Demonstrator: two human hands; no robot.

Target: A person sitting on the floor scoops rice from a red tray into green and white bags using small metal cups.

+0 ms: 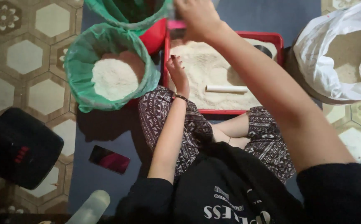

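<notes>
A phone [109, 159] with a dark reddish screen lies on the mat, lower left. A white sack [342, 54] sits open at upper right

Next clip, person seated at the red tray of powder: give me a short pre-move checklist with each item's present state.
1. Left hand resting at the red tray edge, holding nothing: ok.
2. Right hand raised above the tray: ok; what it holds: cannot tell, blurred.
3. White stick lying flat on the powder: ok.
4. Green-lined bucket of white powder upright beside the tray: ok.
5. White sack open on the right: ok.
6. Phone on the mat, apart from the powder: ok.
</notes>
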